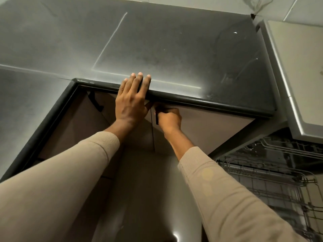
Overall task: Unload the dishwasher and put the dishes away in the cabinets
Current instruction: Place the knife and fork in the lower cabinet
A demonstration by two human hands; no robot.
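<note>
Nearest, two beige sleeves reach forward, the left sleeve from the lower left and the right sleeve from the lower right, with glossy floor between them. Just right of the right forearm, low in the scene, the dishwasher's wire racks stand pulled out, one above the other; no dish shows among the wires that are in view. Farther on, the right hand has its fingers curled round the dark upright handle at the top left corner of a brown cabinet door, just beneath the counter's lip. Whether that door is ajar cannot be told. Beside it to the left, past a thin seam, a second brown door sits partly behind the left wrist, and on the angled face farther left a third door carries its own dark handle. The left hand lies flat and holds nothing, its palm over the dark rounded counter edge and its straight fingers resting on the brushed steel countertop. The countertop stretches away, scuffed and marked with pale lines. At the right a pale slab with a metal rim stands above the racks, and at the far edge runs a light tiled wall.
</note>
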